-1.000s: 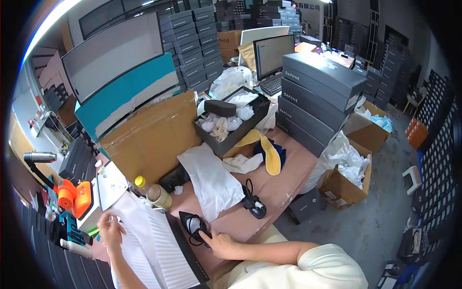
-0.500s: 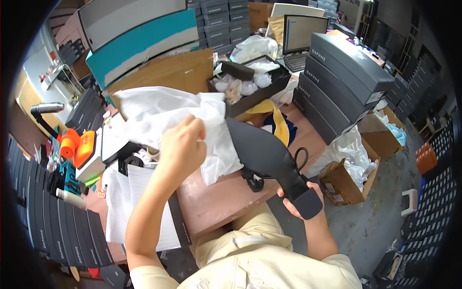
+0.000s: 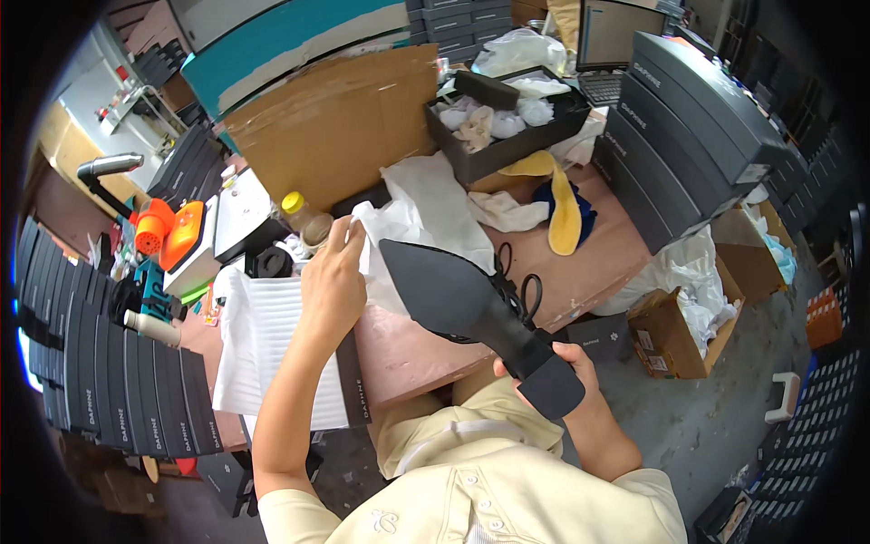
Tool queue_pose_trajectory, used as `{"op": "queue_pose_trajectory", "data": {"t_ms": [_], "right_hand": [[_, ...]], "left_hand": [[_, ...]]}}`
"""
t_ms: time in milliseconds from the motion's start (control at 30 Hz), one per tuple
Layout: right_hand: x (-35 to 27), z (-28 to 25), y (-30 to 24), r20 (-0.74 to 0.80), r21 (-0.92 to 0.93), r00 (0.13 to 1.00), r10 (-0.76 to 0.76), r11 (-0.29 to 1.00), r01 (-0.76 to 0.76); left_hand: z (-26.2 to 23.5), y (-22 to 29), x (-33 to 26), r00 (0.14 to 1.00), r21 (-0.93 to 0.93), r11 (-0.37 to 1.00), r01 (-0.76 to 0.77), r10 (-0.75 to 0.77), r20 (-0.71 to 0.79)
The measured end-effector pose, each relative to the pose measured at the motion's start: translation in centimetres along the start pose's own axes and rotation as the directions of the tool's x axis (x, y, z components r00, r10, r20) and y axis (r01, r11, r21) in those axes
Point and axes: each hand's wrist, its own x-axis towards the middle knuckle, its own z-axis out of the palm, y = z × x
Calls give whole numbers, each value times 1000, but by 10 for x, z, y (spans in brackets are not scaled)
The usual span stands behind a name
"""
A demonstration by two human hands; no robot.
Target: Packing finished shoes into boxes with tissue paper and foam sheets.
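Observation:
A black pointed shoe (image 3: 435, 288) with a block heel is tilted over the table edge, its sole facing me and its toe pointing left. My right hand (image 3: 587, 374) is closed round the heel end. Thin black straps (image 3: 518, 288) loop out on the far side of the shoe. Left of the toe, my left hand (image 3: 333, 283) pinches the edge of a thin white wrapping sheet (image 3: 439, 195), which trails over the table behind the shoe. Below my left forearm lies a dark shoebox (image 3: 353, 376) with ribbed white paper (image 3: 304, 349) on it.
Dark shoeboxes (image 3: 675, 136) are stacked at right, more (image 3: 118, 390) stand in a row at left. An open black box (image 3: 503, 150) of crumpled paper, a yellow insole-shaped piece (image 3: 564, 213) and a cardboard sheet (image 3: 326, 136) are behind. A carton (image 3: 675, 340) stands right of the table.
The white sheet has come away from the shoe's toe and now lies lower behind it. The forepart of the shoe is uncovered. My right hand still grips the heel.

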Motion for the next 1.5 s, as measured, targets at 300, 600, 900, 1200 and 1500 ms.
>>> {"op": "queue_pose_trajectory", "data": {"t_ms": [300,600,900,1200,1500], "right_hand": [[9,15,11,-49,-40,999,16,999,-18],[7,2,18,-147,-88,989,31,995,-44],[11,-36,31,-65,-18,992,108,994,-109],[17,-46,38,-133,-79,985,105,990,-117],[14,-60,41,-54,201,983,176,966,-162]], "left_hand": [[-16,-7,-12,965,-121,985,124,-91,246],[-2,-24,-14,975,-749,649,132,-220,-19],[17,13,-29,861,-811,477,339,-504,64],[19,16,-37,927,-439,890,123,-261,-268],[46,-2,-35,853,-755,477,450,-481,204]]}}
